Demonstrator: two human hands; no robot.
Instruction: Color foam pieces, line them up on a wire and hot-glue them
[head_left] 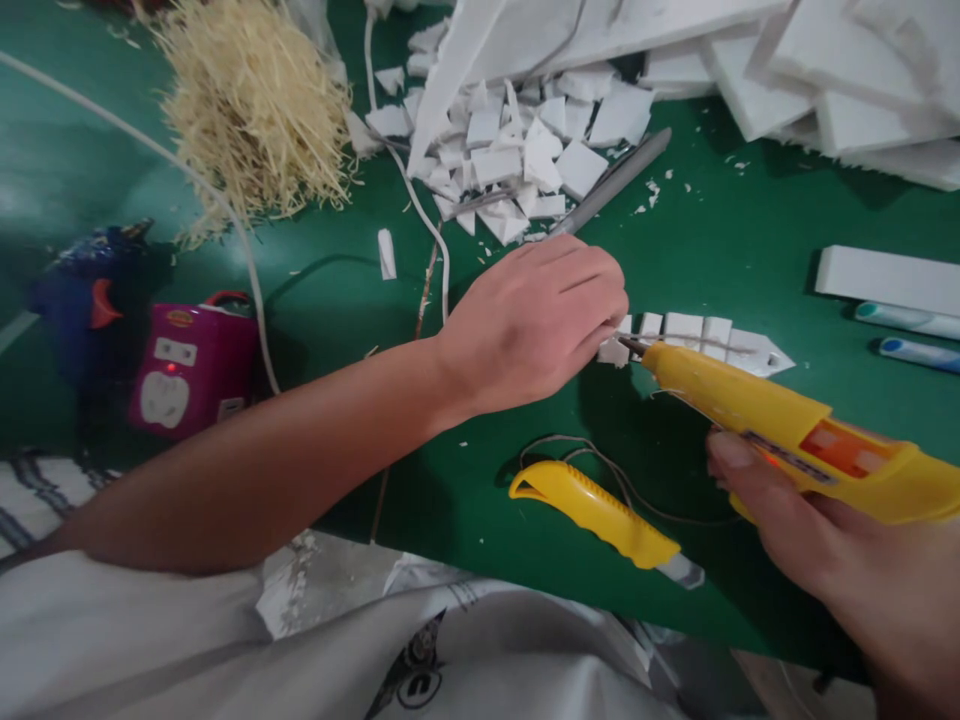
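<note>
My right hand (795, 520) is wrapped round a yellow hot glue gun (742, 385), whose nozzle points left. The nozzle tip is at a row of white foam pieces (682, 328) that looks like a fish, with a pointed head and a small hole at its right end. A thin stick or wire runs along the row. My left hand (536, 315) is closed at the left end of this row, fingers pinched on a white foam piece (615, 350) next to the nozzle. Its fingertips are mostly hidden behind the knuckles.
A yellow box cutter (600, 510) lies nearer to me, a thin wire beside it. Foam scraps (510, 150) and a grey tool (619, 180) lie beyond my left hand. Two markers (911, 320) are at right. A magenta power socket box (195, 365) and straw-like shavings (251, 110) stand left.
</note>
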